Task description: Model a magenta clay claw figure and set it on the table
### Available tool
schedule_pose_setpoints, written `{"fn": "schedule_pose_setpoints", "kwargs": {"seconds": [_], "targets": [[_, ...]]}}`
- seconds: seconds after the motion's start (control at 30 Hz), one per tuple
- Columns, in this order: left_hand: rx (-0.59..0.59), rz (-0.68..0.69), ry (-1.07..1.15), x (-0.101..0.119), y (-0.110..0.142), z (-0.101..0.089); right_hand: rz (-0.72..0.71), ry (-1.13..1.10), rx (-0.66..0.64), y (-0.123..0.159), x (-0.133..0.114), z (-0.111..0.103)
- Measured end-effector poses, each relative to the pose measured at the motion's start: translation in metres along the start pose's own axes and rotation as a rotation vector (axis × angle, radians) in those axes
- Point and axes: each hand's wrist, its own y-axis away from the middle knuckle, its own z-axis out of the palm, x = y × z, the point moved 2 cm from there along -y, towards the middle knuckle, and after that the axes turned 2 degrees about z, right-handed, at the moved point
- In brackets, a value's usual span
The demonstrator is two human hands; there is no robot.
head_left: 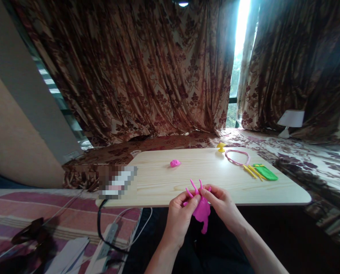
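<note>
Between both hands is a bright pink modelling clay figure (pixel 201 211), flat-bodied, with several thin prongs sticking up and a short tail hanging down. My left hand (pixel 181 209) pinches its left side between thumb and fingers. My right hand (pixel 219 201) grips it near the prongs on the right, thumb and forefinger closed. The figure is held just off the front edge of the wooden table (pixel 155 182). Beyond it, a small pink clay lump (pixel 175 163) lies on the tabletop. The fingers partly cover the figure's sides.
At the table's right are a yellow mushroom-like piece (pixel 221 147), a pink twisted loop (pixel 227 159), yellow sticks (pixel 249 172) and a green flat slab (pixel 268 174). A blurred-out object (pixel 118 184) lies at the left edge. Below it are a cable and power strip (pixel 105 243).
</note>
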Motion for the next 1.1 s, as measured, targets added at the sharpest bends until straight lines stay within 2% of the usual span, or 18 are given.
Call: {"fn": "schedule_pose_setpoints", "kwargs": {"seconds": [0.17,0.27,0.37,0.47,0.6,0.77,0.93,1.1], "targets": [[0.045,0.004,0.038,-0.001,-0.004,-0.003,0.006,0.015,-0.003,0.001,-0.005,0.001],[0.119,0.003,0.089,-0.002,-0.01,-0.011,0.034,0.059,-0.081,0.006,-0.008,0.0],[0.18,0.033,0.078,0.0,-0.016,-0.02,0.073,0.112,-0.193,0.009,-0.003,-0.001],[0.217,0.075,0.022,0.004,-0.026,-0.028,0.081,0.177,-0.169,-0.002,0.006,-0.008],[0.251,0.132,-0.145,0.006,-0.051,-0.038,0.036,0.327,-0.079,-0.042,0.015,-0.02],[0.298,0.2,-0.483,-0.007,-0.084,-0.055,-0.049,0.598,-0.029,-0.084,0.028,-0.027],[0.402,0.328,-0.8,-0.01,-0.092,-0.089,-0.18,0.909,0.041,-0.083,0.035,-0.036],[0.444,0.46,-0.998,-0.006,-0.07,-0.12,-0.322,1.102,-0.014,-0.067,0.031,-0.03]]}}
